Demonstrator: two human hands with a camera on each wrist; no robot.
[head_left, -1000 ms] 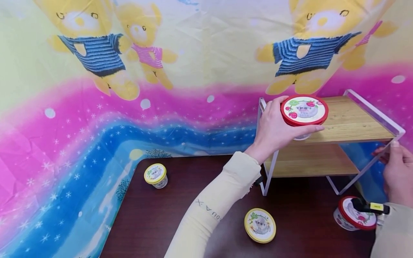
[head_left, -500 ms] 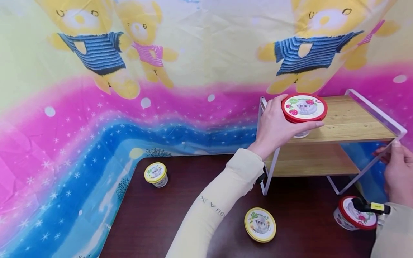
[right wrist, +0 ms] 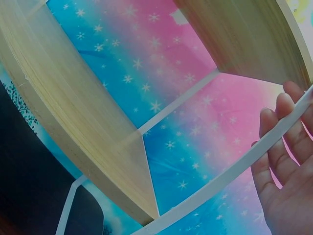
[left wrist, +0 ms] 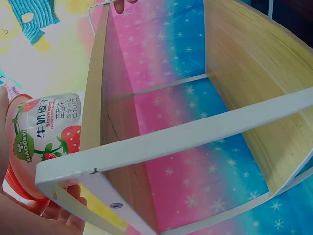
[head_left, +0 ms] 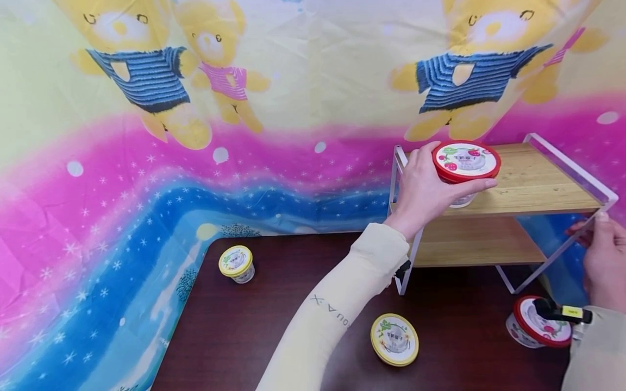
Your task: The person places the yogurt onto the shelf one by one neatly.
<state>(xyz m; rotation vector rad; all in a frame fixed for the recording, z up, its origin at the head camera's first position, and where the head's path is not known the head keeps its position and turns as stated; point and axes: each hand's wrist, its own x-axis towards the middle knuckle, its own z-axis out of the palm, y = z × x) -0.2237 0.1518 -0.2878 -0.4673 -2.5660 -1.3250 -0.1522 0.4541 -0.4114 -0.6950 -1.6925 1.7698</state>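
In the head view, my left hand (head_left: 420, 187) grips a strawberry milk-drink cup with a red lid (head_left: 467, 161), thumb in front and fingers around the far side. The cup is upright at the left end of the top board of a two-tier shelf (head_left: 543, 182). The left wrist view shows the cup's printed side (left wrist: 49, 129) next to the board's edge; whether its base touches the board, I cannot tell. At the shelf's right end, my right hand (head_left: 606, 260) holds the white metal frame, thumb on the near side. Its fingers (right wrist: 288, 115) lie behind the bar.
A small yellow-lidded cup (head_left: 237, 264) stands at the table's back left. Another yellow-lidded cup (head_left: 394, 340) is in front of the shelf. A second red-lidded cup (head_left: 525, 326) stands below my right wrist. A printed bear cloth (head_left: 313, 163) hangs behind the dark table (head_left: 220, 336).
My left hand has shifted slightly to the right with the red-lidded cup. My right hand stays on the shelf frame, and the other cups have not moved.
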